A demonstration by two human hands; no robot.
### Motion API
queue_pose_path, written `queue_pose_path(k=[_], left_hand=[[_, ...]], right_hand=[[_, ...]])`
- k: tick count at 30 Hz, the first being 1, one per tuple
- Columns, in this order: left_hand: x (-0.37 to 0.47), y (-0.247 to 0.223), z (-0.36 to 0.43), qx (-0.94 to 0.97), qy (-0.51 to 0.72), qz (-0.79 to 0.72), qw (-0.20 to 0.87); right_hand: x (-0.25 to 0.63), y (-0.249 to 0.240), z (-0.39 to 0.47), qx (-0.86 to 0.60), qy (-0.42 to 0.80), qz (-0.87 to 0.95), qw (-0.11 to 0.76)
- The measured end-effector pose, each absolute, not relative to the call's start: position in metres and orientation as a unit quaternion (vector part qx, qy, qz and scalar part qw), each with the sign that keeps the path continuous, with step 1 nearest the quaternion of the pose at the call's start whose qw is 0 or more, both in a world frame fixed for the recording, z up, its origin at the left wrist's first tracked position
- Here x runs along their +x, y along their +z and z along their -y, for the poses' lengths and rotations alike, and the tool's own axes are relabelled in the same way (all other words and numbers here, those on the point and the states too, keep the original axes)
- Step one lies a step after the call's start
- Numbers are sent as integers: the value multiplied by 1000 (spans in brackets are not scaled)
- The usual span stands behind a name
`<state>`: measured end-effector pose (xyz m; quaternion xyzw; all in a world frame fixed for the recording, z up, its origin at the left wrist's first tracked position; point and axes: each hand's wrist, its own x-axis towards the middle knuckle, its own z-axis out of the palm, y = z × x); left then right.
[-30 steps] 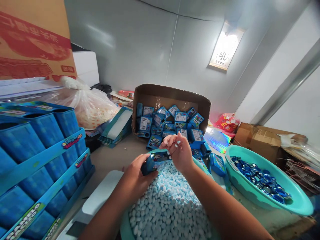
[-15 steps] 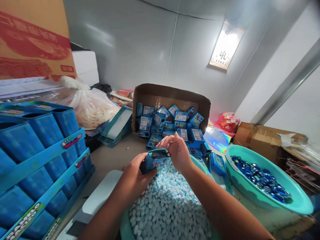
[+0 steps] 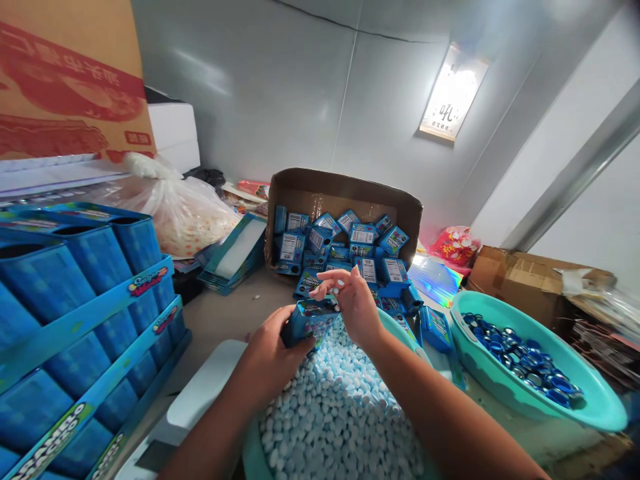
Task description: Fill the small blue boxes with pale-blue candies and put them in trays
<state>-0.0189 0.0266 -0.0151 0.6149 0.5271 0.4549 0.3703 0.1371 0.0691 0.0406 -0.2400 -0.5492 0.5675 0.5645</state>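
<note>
My left hand is wrapped round a small blue tin, its open top facing up, over a tub heaped with pale blue and white candies. Beside the tin's opening, my right hand is cupped with its fingers curled, and a few candies lie against its palm and fingers. Behind the hands a cardboard box lies on its side with many blue tins in and before it.
Stacked trays of blue tins stand at the left. A turquoise basin of blue lids is at the right. A white scale sits front left, with a clear bag farther back.
The fingers of my right hand have loosened and spread slightly above the tin. My left hand keeps the tin in nearly the same place. The view has shifted very slightly.
</note>
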Motion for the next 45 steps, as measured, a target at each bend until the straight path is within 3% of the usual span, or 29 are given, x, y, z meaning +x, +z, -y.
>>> queue_pose_path(k=[9,24,31,36,45], left_hand=[[-18,-13,-25,612,451,-525,383],[-16,-5,-25,587,433,-585,353],[-18,-12,-28,547,503,-547,385],[-19,-21,-31,543,531,-515,398],[-18,-16,-29,549,507,-531,400]], right_hand=[[138,38,-70,-232,529,594,560],[141,38,-65,-255,437,723,471],[141,34,-75,-356,304,714,521],[150,32,-85,-472,144,759,424],[148,41,-75,-531,68,775,337]])
